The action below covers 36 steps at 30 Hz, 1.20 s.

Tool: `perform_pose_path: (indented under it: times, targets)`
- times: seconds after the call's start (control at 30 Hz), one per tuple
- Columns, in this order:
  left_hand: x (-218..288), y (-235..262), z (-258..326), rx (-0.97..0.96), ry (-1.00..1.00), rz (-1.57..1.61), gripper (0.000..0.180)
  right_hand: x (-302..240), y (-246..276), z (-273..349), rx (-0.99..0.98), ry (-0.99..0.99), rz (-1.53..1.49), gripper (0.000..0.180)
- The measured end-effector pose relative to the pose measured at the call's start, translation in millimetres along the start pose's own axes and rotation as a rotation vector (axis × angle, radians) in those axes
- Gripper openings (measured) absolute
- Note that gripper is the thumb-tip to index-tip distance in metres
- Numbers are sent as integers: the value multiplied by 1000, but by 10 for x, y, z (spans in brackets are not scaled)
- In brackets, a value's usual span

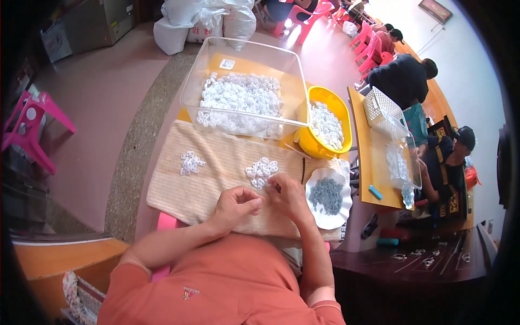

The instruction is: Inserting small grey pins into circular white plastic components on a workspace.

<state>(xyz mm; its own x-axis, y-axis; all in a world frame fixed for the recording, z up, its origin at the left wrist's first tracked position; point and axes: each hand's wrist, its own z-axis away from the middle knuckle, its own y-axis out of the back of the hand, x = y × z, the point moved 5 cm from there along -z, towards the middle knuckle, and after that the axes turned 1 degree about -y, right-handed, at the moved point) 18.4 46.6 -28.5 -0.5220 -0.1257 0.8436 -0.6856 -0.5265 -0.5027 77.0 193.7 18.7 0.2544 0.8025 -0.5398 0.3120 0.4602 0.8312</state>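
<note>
On the tan cloth [216, 146] before me lies a small pile of white plastic pieces with holes [260, 169]. My right hand [288, 196] reaches to this pile's near right edge, fingertips pinched together; whatever they hold is hidden. Just left of it, my left hand [236, 208] is closed above the cloth, thumb against curled fingers, its contents not visible. A second pile of white pieces [191, 162] sits farther left on the cloth. To the right of my hands, a white scalloped dish [319, 219] holds many small grey-blue parts [327, 196].
Beyond the cloth stand a clear plastic bin [246, 122] and a yellow tub [304, 142], both holding white pieces. At right, another table [362, 162] bears a white basket [377, 108]; people sit there. A pink stool [33, 127] stands left, white sacks [168, 35] behind.
</note>
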Motion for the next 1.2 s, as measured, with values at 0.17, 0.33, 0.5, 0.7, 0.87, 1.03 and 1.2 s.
perform_pose_path:
  times: [0.17, 0.33, 0.5, 0.7, 0.87, 1.03, 1.2]
  targets:
    - [19, -10, -13, 13, -16, 60, 13, 148, -44, 119, 16, -9, -209, 16]
    - [33, -2, -32, 34, -18, 134, 16, 48, -103, 237, -84, -33, -528, 12]
    - [45, -28, -19, -26, 28, 189, 16, -96, -133, 324, -152, -75, -735, 14]
    - [28, -36, 16, -45, 77, 225, 14, -146, -118, 462, -133, -174, -869, 17]
    - [27, -56, 57, -30, 113, 279, 11, -194, 0, 612, -75, -120, -722, 9]
    - [5, -40, 34, 3, 109, 247, 12, 12, 179, 790, 152, -5, -455, 13]
    - [-5, -16, -6, -4, 87, 217, 18, 155, 469, 882, 264, -56, -363, 11]
